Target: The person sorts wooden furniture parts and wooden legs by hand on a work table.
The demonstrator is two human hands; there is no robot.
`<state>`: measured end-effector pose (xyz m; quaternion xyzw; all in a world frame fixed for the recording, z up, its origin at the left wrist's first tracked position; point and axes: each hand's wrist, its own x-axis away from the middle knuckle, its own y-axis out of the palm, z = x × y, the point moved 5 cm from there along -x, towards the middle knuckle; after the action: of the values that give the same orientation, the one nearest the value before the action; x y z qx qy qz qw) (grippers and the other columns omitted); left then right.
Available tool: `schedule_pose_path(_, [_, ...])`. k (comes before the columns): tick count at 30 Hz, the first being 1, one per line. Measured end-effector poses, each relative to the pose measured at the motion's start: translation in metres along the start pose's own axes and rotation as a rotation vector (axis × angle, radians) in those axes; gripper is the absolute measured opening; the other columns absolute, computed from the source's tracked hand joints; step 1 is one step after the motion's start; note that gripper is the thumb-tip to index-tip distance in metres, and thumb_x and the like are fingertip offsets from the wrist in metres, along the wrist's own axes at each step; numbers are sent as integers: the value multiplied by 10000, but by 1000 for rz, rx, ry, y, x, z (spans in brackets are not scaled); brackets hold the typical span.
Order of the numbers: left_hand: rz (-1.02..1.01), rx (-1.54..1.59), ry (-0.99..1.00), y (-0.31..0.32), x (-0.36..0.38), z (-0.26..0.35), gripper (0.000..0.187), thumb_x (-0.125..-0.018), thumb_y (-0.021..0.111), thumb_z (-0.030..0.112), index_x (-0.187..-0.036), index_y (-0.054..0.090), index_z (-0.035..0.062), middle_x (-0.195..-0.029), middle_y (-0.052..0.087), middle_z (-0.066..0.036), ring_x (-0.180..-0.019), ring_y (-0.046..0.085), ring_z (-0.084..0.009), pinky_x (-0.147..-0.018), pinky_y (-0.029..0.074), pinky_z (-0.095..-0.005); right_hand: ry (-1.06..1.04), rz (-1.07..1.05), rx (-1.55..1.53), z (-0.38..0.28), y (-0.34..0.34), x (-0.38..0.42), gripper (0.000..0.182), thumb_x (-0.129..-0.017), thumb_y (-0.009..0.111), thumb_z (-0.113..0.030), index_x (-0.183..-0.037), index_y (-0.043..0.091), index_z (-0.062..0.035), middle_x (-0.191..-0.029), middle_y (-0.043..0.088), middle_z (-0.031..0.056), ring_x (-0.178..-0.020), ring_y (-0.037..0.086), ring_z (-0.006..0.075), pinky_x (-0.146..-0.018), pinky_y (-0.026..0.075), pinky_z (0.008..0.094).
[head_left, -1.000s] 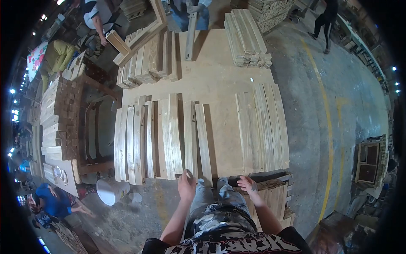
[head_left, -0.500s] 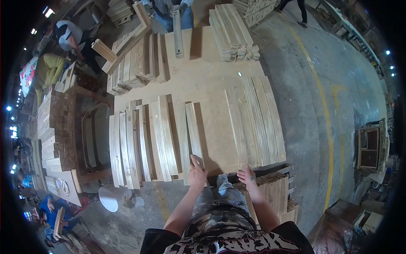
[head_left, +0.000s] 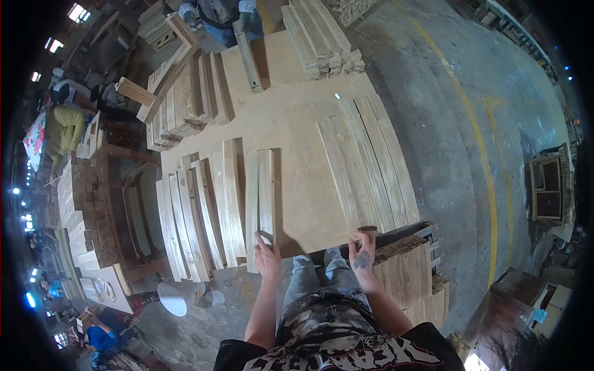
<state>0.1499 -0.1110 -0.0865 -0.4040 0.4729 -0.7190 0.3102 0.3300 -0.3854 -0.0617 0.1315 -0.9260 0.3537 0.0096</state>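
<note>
Board (head_left: 266, 191) lies lengthwise on the table (head_left: 306, 185), its near end by the near edge, another board (head_left: 252, 198) close along its left side. I have my left hand (head_left: 267, 258) over that near end, fingers slightly apart; I can't tell how firmly they touch. My right hand (head_left: 361, 250) is at the near edge, by the right row (head_left: 371, 167), fingers curled narrow; whether they pinch anything I can't tell. The left row (head_left: 198, 216) runs toward the left edge. Stacks fill the far left (head_left: 185, 102) and far right (head_left: 322, 40) corners. Between them, a co-worker (head_left: 223, 18) holds a strip (head_left: 249, 62).
</note>
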Motion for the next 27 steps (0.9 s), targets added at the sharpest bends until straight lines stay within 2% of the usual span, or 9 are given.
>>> schedule_pose_path(6, [175, 28, -70, -3, -21, -16, 867, -873, 718, 214, -1559, 224, 21, -1018, 598, -235, -889, 650, -410, -759, 533, -491, -118, -19, 143, -6, -16, -2, 345, -875, 719, -155, -1185, 592, -78, -1177, 593, 194, -1165, 533, 417, -973, 454, 508])
schedule_pose_path(11, [116, 63, -40, -7, -23, -26, 879, -865, 742, 262, -1545, 248, 6, -1040, 605, -241, -929, 649, -416, -781, 529, -498, -196, -26, -59, -57, -45, -6, 361, -874, 687, -81, -1221, 588, -64, -1203, 584, 204, -1157, 547, 397, -978, 461, 492])
schedule_pose_path(14, [-2, 94, -9, -16, -11, -35, 878, -871, 744, 290, -1543, 255, 7, -1059, 617, -254, -921, 661, -429, -779, 541, -505, -300, 49, 99, -90, -78, -23, 381, -875, 666, -42, -1247, 585, -61, -1212, 583, 199, -1136, 556, 391, -970, 467, 484])
schedule_pose_path(16, [-102, 120, -16, -17, 2, -44, 875, -878, 740, 316, -1544, 259, 14, -1077, 631, -264, -911, 671, -443, -778, 548, -514, -235, 110, 94, -80, -88, -45, 394, -874, 681, -79, -1255, 583, -66, -1209, 571, 197, -1137, 550, 395, -978, 459, 488])
schedule_pose_path(19, [-11, 139, 53, -18, 21, -64, 839, -884, 731, 345, -1534, 302, 33, -954, 682, -233, -844, 687, -440, -761, 550, -524, -204, 175, 295, -45, -89, -68, 427, -867, 706, -140, -1269, 576, -79, -1211, 546, 193, -1150, 534, 400, -991, 446, 489])
schedule_pose_path(22, [-112, 149, -190, -25, 26, -95, 785, -863, 741, 384, -1499, 386, 90, -911, 726, -224, -817, 722, -412, -728, 559, -530, -196, 201, 495, -41, -79, -76, 518, -829, 746, -215, -1297, 554, -103, -1222, 508, 189, -1172, 507, 404, -1006, 426, 503])
schedule_pose_path(23, [-10, 158, -213, -30, 28, -108, 679, -889, 726, 363, -1458, 445, 121, -764, 711, -174, -749, 713, -405, -709, 554, -514, -187, 215, 538, -41, -77, -77, 529, -821, 750, -211, -1298, 551, -103, -1220, 507, 188, -1170, 506, 405, -1004, 426, 508])
schedule_pose_path(25, [90, 287, -201, -56, 28, -133, 554, -929, 690, 321, -1405, 512, 101, -765, 706, -164, -705, 700, -387, -678, 545, -488, -141, 229, 602, -39, -74, -78, 576, -792, 762, -204, -1310, 530, -104, -1201, 505, 189, -1172, 499, 415, -1012, 416, 529])
schedule_pose_path(27, [385, 371, -193, -69, 18, -177, 445, -962, 651, 288, -1347, 573, 78, -764, 700, -153, -679, 688, -354, -652, 534, -469, -147, 269, 658, -33, -66, -81, 597, -784, 766, -199, -1317, 514, -102, -1199, 502, 187, -1185, 488, 421, -1020, 410, 529])
